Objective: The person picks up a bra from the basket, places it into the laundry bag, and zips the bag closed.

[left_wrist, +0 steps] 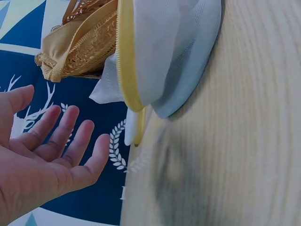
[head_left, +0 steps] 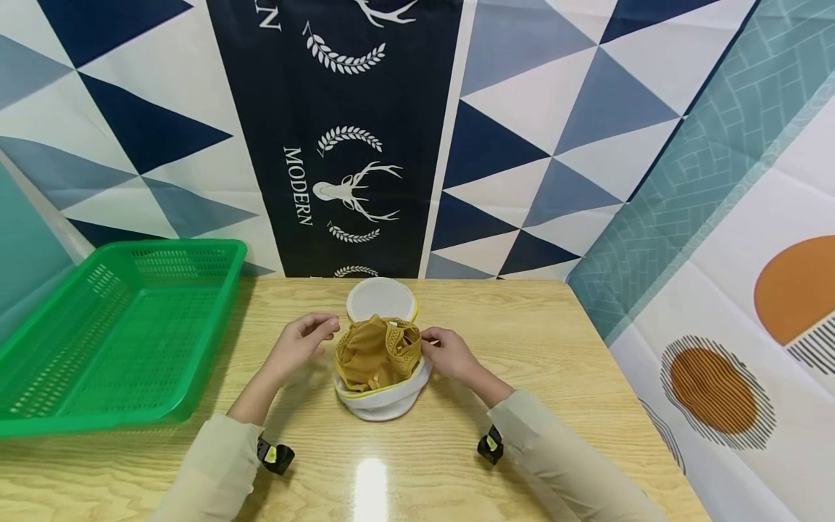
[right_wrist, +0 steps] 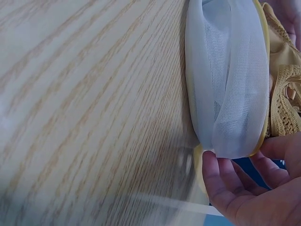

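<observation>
A white mesh laundry bag (head_left: pixel 385 404) with a yellow zipper (left_wrist: pixel 126 56) stands on the table, its round lid (head_left: pixel 381 299) folded back toward the wall. Bunched in its mouth is a golden-brown bra (head_left: pixel 368 351) with lace edging, part of it rising above the zipper line. My right hand (head_left: pixel 450 353) pinches the bag's rim on the right side; in the right wrist view its thumb (right_wrist: pixel 277 145) lies at the zipper edge and the fingers curl beneath. Just left of the bra, my left hand (head_left: pixel 301 342) hovers with loosely bent fingers and holds nothing.
A green plastic basket (head_left: pixel 225 290) with perforated sides sits at the table's left. The wooden table (head_left: pixel 522 326) meets a patterned wall covering (head_left: pixel 352 87) at the back, and another printed cloth (head_left: pixel 704 312) hangs along the right side.
</observation>
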Action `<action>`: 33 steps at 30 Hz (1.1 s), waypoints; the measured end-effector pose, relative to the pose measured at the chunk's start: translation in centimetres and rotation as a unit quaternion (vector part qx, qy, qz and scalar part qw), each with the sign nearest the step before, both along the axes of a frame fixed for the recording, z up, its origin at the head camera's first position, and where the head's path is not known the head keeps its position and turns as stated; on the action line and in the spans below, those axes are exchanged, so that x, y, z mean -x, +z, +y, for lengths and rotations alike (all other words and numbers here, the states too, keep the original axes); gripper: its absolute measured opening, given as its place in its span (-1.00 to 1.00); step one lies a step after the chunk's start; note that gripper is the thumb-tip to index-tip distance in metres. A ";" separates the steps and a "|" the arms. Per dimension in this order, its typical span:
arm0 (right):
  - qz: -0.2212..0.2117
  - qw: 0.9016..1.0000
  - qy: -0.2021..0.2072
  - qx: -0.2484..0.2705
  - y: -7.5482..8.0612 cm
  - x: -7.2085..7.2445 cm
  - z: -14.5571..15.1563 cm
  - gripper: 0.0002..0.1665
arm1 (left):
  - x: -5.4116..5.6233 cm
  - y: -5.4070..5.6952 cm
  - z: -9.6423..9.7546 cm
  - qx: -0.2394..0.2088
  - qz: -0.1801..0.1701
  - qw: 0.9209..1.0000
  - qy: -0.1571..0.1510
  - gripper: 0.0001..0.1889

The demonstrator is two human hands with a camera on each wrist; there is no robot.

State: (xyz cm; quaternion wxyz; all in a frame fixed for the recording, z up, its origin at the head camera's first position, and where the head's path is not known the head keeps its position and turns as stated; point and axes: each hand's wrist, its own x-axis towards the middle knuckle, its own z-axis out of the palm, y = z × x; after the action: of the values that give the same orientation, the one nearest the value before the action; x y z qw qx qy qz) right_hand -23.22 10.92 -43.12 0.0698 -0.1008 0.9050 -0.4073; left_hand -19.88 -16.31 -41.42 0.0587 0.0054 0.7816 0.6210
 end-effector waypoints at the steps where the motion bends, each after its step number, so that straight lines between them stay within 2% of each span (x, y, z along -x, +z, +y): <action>1: -0.002 1.000 -0.002 0.002 0.0 0.0 0.0 -0.73 | 0.0 -0.1 0.0 -0.005 -0.006 1.000 0.002 -0.45; 11: -0.066 0.996 -0.025 0.062 0.1 -0.3 0.4 -0.60 | -0.5 -1.2 0.0 -0.034 -0.055 0.998 0.020 -0.43; 17: -0.062 0.996 -0.025 0.061 0.4 -0.5 0.2 -0.47 | -0.8 -2.1 0.1 -0.055 -0.077 0.995 -0.001 -0.38; 22: -0.078 0.994 -0.020 0.077 0.3 -0.6 0.2 -0.33 | -0.8 -2.6 0.3 -0.079 -0.100 0.992 -0.016 -0.32; 28: -0.096 0.990 -0.013 0.100 0.3 -0.5 0.2 -0.26 | -0.8 -2.7 0.4 -0.090 -0.107 0.990 -0.030 -0.29; 33: -0.104 0.989 -0.008 0.105 0.4 -0.6 0.3 -0.26 | -0.8 -2.5 0.5 -0.097 -0.113 0.988 -0.031 -0.26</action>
State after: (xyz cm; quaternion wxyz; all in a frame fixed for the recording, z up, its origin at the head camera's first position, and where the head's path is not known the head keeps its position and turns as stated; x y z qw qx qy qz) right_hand -22.60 11.17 -42.67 0.1492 -0.0577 0.8457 -0.5092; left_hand -19.12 -15.76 -43.94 0.1648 -0.0350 0.7058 0.6881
